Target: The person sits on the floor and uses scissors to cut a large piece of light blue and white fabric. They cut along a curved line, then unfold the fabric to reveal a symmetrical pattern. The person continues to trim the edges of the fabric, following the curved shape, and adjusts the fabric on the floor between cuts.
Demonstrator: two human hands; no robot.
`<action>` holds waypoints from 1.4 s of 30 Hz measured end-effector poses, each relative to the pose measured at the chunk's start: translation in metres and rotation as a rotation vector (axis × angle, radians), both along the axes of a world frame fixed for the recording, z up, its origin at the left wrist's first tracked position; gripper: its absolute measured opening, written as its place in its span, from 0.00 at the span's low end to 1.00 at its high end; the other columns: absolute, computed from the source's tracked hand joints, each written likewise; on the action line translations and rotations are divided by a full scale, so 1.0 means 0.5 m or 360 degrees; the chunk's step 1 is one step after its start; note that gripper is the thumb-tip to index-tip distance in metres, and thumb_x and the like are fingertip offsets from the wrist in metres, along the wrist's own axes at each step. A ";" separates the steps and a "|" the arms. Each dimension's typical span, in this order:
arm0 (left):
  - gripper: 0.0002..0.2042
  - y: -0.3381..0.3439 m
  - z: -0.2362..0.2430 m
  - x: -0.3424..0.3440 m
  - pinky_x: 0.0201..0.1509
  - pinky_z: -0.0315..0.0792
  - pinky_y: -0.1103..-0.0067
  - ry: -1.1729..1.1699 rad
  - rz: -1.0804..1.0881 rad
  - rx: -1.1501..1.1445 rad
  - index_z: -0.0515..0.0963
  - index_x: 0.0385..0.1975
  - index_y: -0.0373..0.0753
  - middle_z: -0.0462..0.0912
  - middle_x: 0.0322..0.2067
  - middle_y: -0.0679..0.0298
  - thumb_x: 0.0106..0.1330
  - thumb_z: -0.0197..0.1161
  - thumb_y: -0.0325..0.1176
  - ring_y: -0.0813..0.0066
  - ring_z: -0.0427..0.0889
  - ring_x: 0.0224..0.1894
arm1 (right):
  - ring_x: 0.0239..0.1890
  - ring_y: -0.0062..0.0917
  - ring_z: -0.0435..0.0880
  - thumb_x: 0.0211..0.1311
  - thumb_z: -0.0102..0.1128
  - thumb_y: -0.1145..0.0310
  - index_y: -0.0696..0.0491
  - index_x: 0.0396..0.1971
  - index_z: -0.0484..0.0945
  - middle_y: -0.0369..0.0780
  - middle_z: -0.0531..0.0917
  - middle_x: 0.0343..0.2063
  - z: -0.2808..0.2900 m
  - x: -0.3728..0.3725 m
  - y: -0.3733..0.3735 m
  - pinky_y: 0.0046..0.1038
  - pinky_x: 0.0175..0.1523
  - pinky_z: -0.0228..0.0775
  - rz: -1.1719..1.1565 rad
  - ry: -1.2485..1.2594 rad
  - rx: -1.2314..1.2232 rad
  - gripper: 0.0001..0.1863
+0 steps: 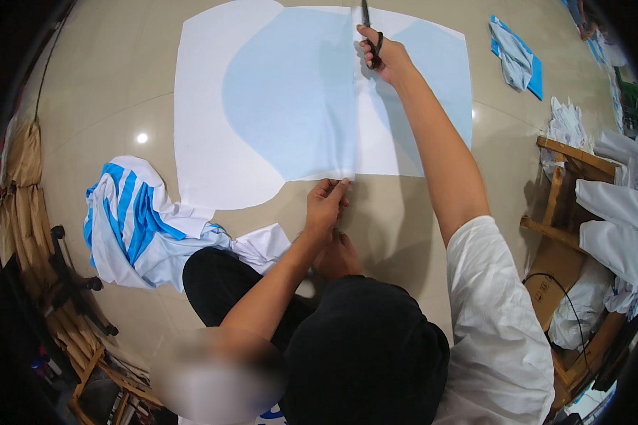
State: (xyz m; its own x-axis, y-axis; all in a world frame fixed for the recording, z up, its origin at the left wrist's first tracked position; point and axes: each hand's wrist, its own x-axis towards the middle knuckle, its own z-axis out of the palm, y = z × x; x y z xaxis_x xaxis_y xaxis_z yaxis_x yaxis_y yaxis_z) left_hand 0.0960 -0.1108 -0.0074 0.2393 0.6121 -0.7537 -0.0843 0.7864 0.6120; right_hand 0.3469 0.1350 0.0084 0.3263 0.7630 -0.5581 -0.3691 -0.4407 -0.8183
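My left hand [327, 202] pinches the near edge of a white-and-pale-blue cloth sheet [283, 92] spread on the glossy beige floor [120, 92], my right hand [384, 58] curls round black-handled scissors [380, 41] by its far edge, and laying-out seems done, though I cannot tell how much cutting remains.
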 end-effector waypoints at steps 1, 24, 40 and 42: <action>0.10 -0.007 -0.002 0.003 0.23 0.64 0.81 0.0105 -0.0074 0.0200 0.81 0.39 0.39 0.76 0.20 0.71 0.75 0.69 0.39 0.85 0.70 0.19 | 0.19 0.19 0.73 0.59 0.82 0.57 0.56 0.26 0.81 0.35 0.80 0.21 0.008 0.005 -0.020 0.24 0.24 0.67 -0.0020 -0.0066 0.0039 0.20; 0.07 -0.001 0.015 0.106 0.51 0.71 0.68 0.0585 -0.1718 0.2527 0.80 0.41 0.44 0.79 0.42 0.64 0.65 0.58 0.29 0.63 0.79 0.48 | 0.28 0.37 0.85 0.54 0.82 0.53 0.58 0.27 0.80 0.44 0.86 0.24 -0.014 0.178 -0.839 0.37 0.41 0.79 -0.0435 -0.1959 -0.0927 0.24; 0.08 0.260 0.142 -0.393 0.49 0.78 0.62 0.1449 -0.1561 0.2084 0.83 0.42 0.41 0.83 0.43 0.54 0.65 0.61 0.26 0.50 0.84 0.43 | 0.27 0.34 0.85 0.53 0.81 0.58 0.55 0.28 0.81 0.41 0.86 0.24 0.056 0.165 -0.898 0.37 0.38 0.77 0.0459 -0.1569 -0.0952 0.19; 0.07 0.299 0.130 -0.441 0.51 0.78 0.61 0.1721 -0.1295 0.2009 0.82 0.44 0.39 0.83 0.44 0.53 0.71 0.60 0.25 0.49 0.85 0.47 | 0.29 0.37 0.86 0.54 0.79 0.60 0.55 0.30 0.82 0.42 0.86 0.25 0.061 0.157 -0.878 0.39 0.39 0.79 0.0686 -0.1825 -0.1005 0.16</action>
State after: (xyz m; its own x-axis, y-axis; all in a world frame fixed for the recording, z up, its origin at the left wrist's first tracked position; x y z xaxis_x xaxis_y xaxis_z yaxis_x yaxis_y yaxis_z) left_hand -0.1243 0.0386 0.0576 0.5113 0.8594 -0.0030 0.8150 -0.4838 0.3189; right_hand 0.4257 -0.3038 0.0388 0.6392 0.6405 -0.4257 0.6293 -0.7538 -0.1892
